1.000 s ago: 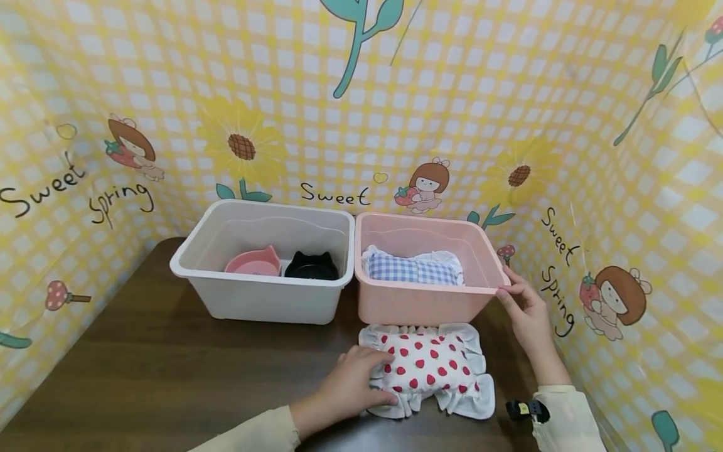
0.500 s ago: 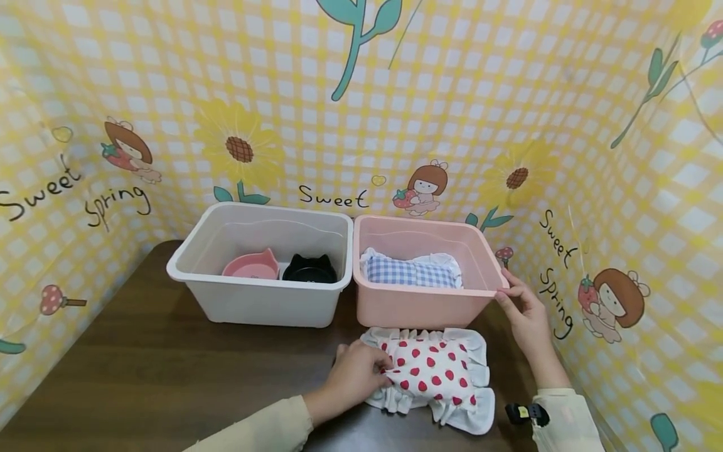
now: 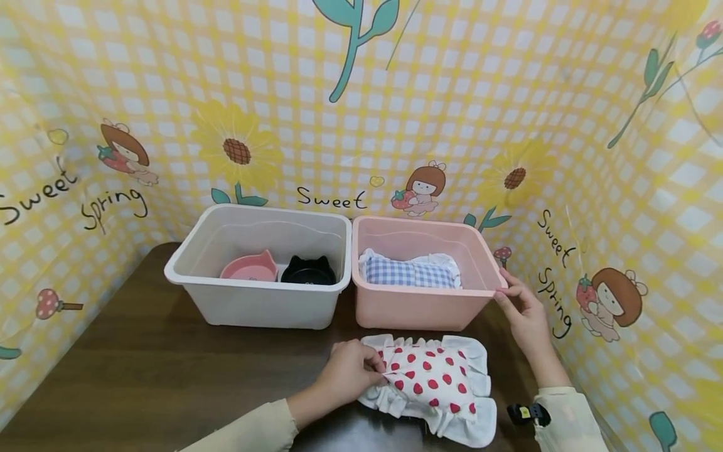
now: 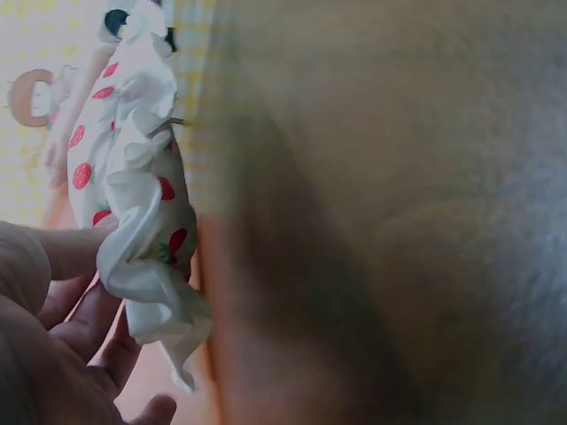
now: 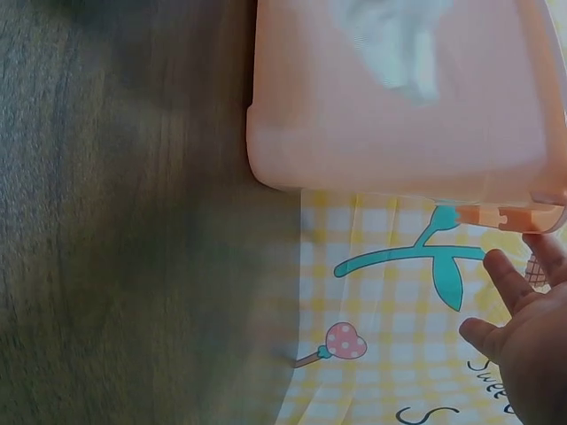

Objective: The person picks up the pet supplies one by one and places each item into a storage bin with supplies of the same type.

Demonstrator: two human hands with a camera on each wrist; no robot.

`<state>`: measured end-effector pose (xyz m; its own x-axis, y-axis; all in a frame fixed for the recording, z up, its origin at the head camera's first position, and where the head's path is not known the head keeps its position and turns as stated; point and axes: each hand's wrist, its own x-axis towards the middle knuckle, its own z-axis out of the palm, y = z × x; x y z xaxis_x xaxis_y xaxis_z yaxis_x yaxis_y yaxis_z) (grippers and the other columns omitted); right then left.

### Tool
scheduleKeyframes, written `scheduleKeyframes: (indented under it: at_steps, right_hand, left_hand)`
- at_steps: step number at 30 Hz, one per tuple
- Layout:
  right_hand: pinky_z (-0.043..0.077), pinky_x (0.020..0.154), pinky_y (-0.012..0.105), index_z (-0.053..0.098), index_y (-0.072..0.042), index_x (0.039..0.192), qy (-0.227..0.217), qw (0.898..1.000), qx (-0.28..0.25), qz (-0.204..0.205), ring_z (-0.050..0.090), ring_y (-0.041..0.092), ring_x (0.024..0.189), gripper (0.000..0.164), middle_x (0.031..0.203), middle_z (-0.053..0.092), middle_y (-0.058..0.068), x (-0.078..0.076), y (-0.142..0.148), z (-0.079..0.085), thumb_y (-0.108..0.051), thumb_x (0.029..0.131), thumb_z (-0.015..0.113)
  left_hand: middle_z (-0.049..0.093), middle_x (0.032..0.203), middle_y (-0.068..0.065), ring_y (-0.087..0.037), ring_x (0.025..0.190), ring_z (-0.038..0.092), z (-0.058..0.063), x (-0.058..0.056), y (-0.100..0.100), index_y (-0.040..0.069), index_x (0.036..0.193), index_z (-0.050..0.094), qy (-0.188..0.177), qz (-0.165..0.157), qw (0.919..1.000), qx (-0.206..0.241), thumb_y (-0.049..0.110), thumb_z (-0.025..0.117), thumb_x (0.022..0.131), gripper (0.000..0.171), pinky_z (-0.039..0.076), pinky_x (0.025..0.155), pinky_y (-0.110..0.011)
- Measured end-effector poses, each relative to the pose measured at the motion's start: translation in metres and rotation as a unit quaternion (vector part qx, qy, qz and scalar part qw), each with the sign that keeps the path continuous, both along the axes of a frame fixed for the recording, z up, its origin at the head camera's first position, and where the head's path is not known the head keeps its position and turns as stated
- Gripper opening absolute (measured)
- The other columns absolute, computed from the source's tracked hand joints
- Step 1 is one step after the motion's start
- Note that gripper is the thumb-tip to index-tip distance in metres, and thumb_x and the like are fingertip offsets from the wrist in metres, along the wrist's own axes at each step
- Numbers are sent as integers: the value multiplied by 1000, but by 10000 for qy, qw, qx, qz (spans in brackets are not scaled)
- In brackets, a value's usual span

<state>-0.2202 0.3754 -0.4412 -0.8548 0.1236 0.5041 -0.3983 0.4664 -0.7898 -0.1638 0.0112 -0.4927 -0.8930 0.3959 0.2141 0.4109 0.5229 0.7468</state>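
Note:
My left hand (image 3: 350, 370) pinches the left edge of a small white pillow (image 3: 423, 376) with red strawberries and a ruffled border. The pillow is in front of the pink bin (image 3: 415, 311), its near right corner toward me. In the left wrist view the ruffle (image 4: 133, 221) is seen edge-on, with the thumb on one face and the fingers behind. At the bin's front right corner, my right hand (image 3: 528, 314) holds the rim between thumb and fingers. Inside that bin lies a blue-and-white checked pillow (image 3: 412, 273) with a white frill.
A white bin (image 3: 265, 304) stands against the pink one on the left. It contains a pink cat-eared bowl (image 3: 248, 267) and a black one (image 3: 309, 271). Both bins rest on a dark wooden table (image 3: 141, 376), before a yellow checked cloth (image 3: 339, 138).
My left hand has gone from lying over the strawberry pillow to pinching its left edge. The pillow has shifted toward me, away from the pink bin. My right hand stays at the rim.

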Motion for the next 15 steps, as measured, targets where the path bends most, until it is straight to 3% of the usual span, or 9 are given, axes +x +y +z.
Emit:
scheduleKeyframes:
  at_steps: [5,10,15]
  right_hand:
    - [39,103,8,65,9,102,-18,10000,-68,-11,52,4,135,9,148,55,21,1,-4,3,2,96,66]
    - [38,102,9,67,6,104,-190,9998,-18,-74,51,-2,133,12,149,56,13,-6,4,-7,-4,97,69]
    - [40,101,9,67,6,103,-67,9999,-113,5,52,0,133,11,149,56,14,-6,6,-10,-2,96,69]
  left_hand:
    - [64,65,26,1,75,59,23,4,-13,29,70,74,-242,-207,9994,162,17,90,75,21,45,76,-27]
    - [63,68,23,-9,83,57,48,10,-31,30,70,72,-268,-200,9994,126,17,89,77,23,44,75,-28]
    - [63,76,17,-14,86,58,78,17,-49,30,72,71,-294,-256,9992,56,16,88,79,23,46,75,-29]
